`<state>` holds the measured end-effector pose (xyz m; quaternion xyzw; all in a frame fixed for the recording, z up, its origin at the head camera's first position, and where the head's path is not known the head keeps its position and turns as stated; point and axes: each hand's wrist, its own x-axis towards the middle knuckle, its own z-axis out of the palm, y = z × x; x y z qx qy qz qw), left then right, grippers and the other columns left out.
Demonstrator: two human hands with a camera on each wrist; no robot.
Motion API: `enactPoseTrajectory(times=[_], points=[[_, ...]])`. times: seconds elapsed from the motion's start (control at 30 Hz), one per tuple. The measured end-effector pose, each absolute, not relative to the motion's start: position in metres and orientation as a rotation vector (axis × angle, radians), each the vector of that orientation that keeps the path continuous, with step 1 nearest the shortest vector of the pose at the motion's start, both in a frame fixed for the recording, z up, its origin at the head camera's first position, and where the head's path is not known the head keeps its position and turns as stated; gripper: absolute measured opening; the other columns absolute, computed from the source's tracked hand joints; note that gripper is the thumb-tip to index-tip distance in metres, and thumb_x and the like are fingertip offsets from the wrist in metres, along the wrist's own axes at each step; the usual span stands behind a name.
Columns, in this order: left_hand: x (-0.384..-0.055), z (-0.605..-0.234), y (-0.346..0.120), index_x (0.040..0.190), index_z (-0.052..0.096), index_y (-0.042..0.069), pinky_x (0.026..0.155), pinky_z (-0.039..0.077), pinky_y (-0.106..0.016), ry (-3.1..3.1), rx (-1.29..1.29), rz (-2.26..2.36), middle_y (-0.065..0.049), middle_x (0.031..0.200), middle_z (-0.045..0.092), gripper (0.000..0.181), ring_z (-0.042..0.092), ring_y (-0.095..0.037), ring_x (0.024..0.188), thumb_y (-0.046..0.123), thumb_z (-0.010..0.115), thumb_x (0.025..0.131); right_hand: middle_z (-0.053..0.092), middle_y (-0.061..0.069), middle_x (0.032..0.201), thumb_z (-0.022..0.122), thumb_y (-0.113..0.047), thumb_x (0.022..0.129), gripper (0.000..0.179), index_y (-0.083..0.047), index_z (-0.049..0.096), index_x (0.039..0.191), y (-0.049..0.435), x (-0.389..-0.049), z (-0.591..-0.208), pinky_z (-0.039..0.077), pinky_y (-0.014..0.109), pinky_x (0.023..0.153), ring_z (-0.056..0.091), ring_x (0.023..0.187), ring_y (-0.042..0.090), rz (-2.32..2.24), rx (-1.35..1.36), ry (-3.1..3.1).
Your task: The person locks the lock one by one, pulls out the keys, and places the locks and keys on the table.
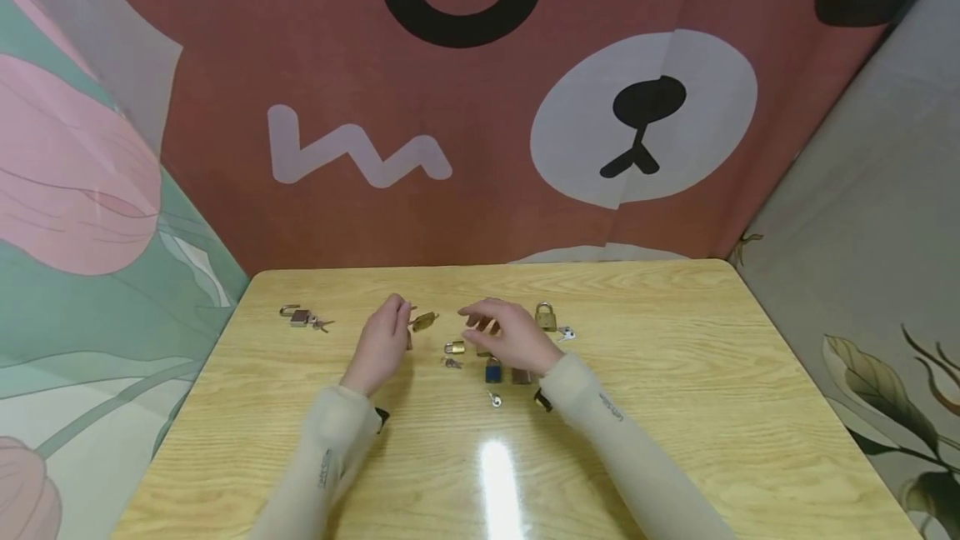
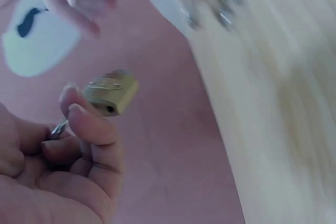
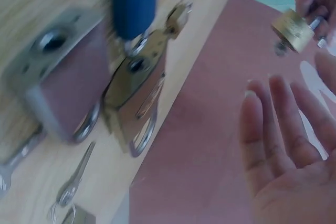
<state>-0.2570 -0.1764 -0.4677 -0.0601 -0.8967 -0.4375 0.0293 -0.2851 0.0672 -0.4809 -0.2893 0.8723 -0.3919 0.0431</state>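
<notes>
My left hand (image 1: 382, 344) grips a brass padlock (image 1: 424, 322) above the table's left-middle part. In the left wrist view the fingers curl round the shackle, and the padlock's body (image 2: 111, 92) juts out past the fingertips. Something small and blurred shows at the body's end in the right wrist view; I cannot tell what it is. Facing it across a gap, my right hand (image 1: 517, 340) holds nothing, its fingers (image 3: 286, 124) loosely extended. Beneath the right hand stand a blue padlock (image 1: 492, 372), a brownish padlock (image 1: 521, 376) and another brass one, partly hidden.
A small brass padlock (image 1: 454, 347) lies with keys (image 1: 452, 363) between the hands. Farther right is a larger brass padlock (image 1: 546, 319) beside keys (image 1: 567, 332). An unlatched padlock (image 1: 300, 317) lies at far left with its keys (image 1: 322, 324). Printed cloth hangs behind the table.
</notes>
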Motion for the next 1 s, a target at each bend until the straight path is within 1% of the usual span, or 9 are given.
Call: enactPoseTrajectory(times=[0.17, 0.3, 0.43, 0.57, 0.67, 0.8, 0.87, 0.93, 1.0], points=[[-0.247, -0.457, -0.162, 0.100, 0.046, 0.000, 0.058, 0.048, -0.028, -2.570, -0.211, -1.826, -0.009, 0.073, 0.056, 0.032, 0.056, -0.017, 0.064, 0.024, 0.032, 0.115, 0.063, 0.005, 0.135, 0.072, -0.024, 0.100, 0.054, -0.021, 0.053, 0.151, 0.065, -0.280, -0.476, 0.057, 0.041, 0.098, 0.068, 0.111, 0.021, -1.377, -0.966, 2.522], [-0.242, -0.453, -0.154, 0.102, 0.042, -0.001, 0.062, 0.049, -0.028, -2.410, -0.221, -2.154, -0.009, 0.081, 0.051, 0.033, 0.056, -0.018, 0.068, 0.025, 0.030, 0.116, 0.063, 0.004, 0.138, 0.077, -0.016, 0.095, 0.061, -0.018, 0.052, 0.151, 0.064, -0.274, -0.471, 0.057, 0.043, 0.098, 0.070, 0.109, 0.022, -1.455, -1.072, 2.460], [-0.239, -0.450, -0.148, 0.100, 0.043, 0.002, 0.062, 0.048, -0.027, -2.328, -0.235, -2.294, -0.007, 0.081, 0.051, 0.033, 0.055, -0.017, 0.067, 0.028, 0.030, 0.116, 0.070, 0.004, 0.126, 0.078, -0.009, 0.093, 0.053, -0.013, 0.061, 0.143, 0.064, -0.271, -0.468, 0.060, 0.032, 0.090, 0.072, 0.097, 0.013, -1.477, -1.186, 2.506], [-0.238, -0.452, -0.144, 0.099, 0.044, 0.004, 0.058, 0.047, -0.026, -2.288, -0.233, -2.351, -0.006, 0.075, 0.053, 0.032, 0.055, -0.016, 0.062, 0.029, 0.031, 0.116, 0.073, 0.005, 0.117, 0.079, -0.008, 0.092, 0.046, -0.012, 0.067, 0.136, 0.066, -0.269, -0.468, 0.060, 0.025, 0.085, 0.072, 0.094, 0.012, -1.490, -1.239, 2.545], [-0.238, -0.453, -0.143, 0.099, 0.044, 0.005, 0.056, 0.047, -0.025, -2.284, -0.256, -2.348, -0.005, 0.073, 0.050, 0.033, 0.055, -0.015, 0.059, 0.030, 0.032, 0.115, 0.074, 0.007, 0.116, 0.080, -0.012, 0.092, 0.043, -0.010, 0.068, 0.134, 0.067, -0.268, -0.469, 0.061, 0.024, 0.082, 0.071, 0.091, 0.011, -1.460, -1.236, 2.583], [-0.238, -0.453, -0.142, 0.098, 0.043, 0.003, 0.055, 0.047, -0.024, -2.287, -0.315, -2.306, -0.005, 0.074, 0.044, 0.035, 0.055, -0.014, 0.059, 0.032, 0.034, 0.115, 0.074, 0.008, 0.113, 0.074, -0.019, 0.098, 0.036, -0.008, 0.067, 0.132, 0.068, -0.266, -0.470, 0.060, 0.027, 0.084, 0.068, 0.090, 0.010, -1.427, -1.207, 2.584], [-0.237, -0.454, -0.142, 0.099, 0.044, 0.001, 0.054, 0.047, -0.024, -2.292, -0.344, -2.286, -0.005, 0.074, 0.043, 0.035, 0.054, -0.014, 0.059, 0.032, 0.037, 0.115, 0.074, 0.008, 0.104, 0.067, -0.020, 0.103, 0.028, -0.007, 0.068, 0.127, 0.068, -0.265, -0.469, 0.060, 0.030, 0.082, 0.068, 0.087, 0.013, -1.455, -1.188, 2.550], [-0.236, -0.454, -0.141, 0.101, 0.045, -0.001, 0.054, 0.047, -0.024, -2.300, -0.378, -2.268, -0.005, 0.073, 0.044, 0.035, 0.053, -0.014, 0.058, 0.030, 0.039, 0.114, 0.072, 0.007, 0.094, 0.059, -0.019, 0.107, 0.019, -0.006, 0.070, 0.117, 0.068, -0.265, -0.468, 0.059, 0.031, 0.076, 0.068, 0.081, 0.017, -1.503, -1.163, 2.512], [-0.236, -0.456, -0.139, 0.102, 0.048, -0.003, 0.053, 0.047, -0.025, -2.310, -0.418, -2.247, -0.006, 0.072, 0.046, 0.034, 0.052, -0.014, 0.056, 0.029, 0.042, 0.114, 0.069, 0.007, 0.084, 0.053, -0.017, 0.110, 0.020, -0.006, 0.069, 0.107, 0.068, -0.264, -0.468, 0.059, 0.033, 0.069, 0.067, 0.073, 0.021, -1.581, -1.126, 2.462]])
